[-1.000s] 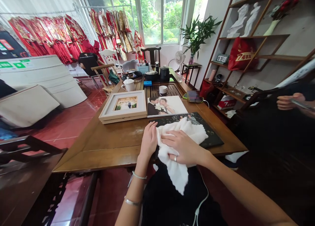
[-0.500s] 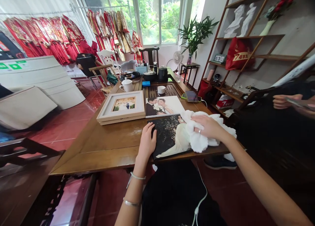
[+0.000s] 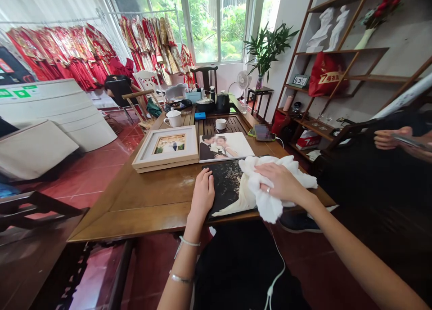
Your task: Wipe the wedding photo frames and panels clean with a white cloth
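Observation:
A dark photo panel (image 3: 225, 184) with a long pale bridal dress in the picture lies at the table's near edge. My left hand (image 3: 203, 190) holds its left edge, fingers together along the side and thumb near the top face. My right hand (image 3: 281, 181) is closed on a crumpled white cloth (image 3: 270, 207), pressed down on the panel. Cloth and hand hide most of the panel's right part. Just behind lies a lighter wedding photo panel (image 3: 236, 146). To its left, a pale framed picture (image 3: 194, 143) rests on what looks like another frame.
On the wooden table (image 3: 148, 202) stand a lidded white mug (image 3: 173, 118), a small white cup (image 3: 221, 123) and a phone (image 3: 263, 132) with a cable. At right, another person's hands (image 3: 394, 137) hold a phone. A shelf unit (image 3: 340, 51) stands behind.
My right hand and the cloth have slid left and slightly nearer across the panel, covering more of the dress. My left hand stays at the left edge.

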`<state>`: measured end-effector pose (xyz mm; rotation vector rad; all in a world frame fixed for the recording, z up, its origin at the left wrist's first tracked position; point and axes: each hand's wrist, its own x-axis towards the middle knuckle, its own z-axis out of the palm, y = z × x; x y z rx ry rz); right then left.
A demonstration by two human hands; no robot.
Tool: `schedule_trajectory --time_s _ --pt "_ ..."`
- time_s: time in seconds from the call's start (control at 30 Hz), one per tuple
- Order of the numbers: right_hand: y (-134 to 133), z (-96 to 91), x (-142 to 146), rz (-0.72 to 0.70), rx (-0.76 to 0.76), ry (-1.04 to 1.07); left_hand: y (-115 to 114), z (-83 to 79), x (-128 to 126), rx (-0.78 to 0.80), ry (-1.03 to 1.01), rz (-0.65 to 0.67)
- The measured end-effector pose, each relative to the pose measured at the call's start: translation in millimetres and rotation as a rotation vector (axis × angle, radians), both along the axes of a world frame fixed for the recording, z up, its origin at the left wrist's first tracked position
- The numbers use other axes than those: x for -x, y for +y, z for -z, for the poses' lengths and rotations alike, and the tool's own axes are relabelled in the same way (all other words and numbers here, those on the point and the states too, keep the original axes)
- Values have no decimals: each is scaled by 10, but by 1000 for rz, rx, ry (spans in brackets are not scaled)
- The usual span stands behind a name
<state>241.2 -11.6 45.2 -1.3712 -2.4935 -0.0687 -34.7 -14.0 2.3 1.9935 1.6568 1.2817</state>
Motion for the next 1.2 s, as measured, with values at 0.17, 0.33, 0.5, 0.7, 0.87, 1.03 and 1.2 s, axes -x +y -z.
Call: schedule_trajectory --time_s 0.17,0.33,0.5,0.7,0.87,1.03,1.2 --pt "-518 -121 351 -204 72 26 8 29 16 0 8 8" --pt "-524 -187 660 -361 161 34 19 46 60 27 9 31" --pt "-35 -172 669 -188 135 11 16 42 65 35 27 46" --pt "319 -219 752 75 100 -10 20 41 56 27 0 37" --pt "136 -163 981 -141 80 8 8 8 60 2 -19 88" --pt "-252 -120 972 -316 110 71 41 73 111 -25 37 160" --pt "-525 -227 579 -476 284 109 53 132 110 22 -11 70"
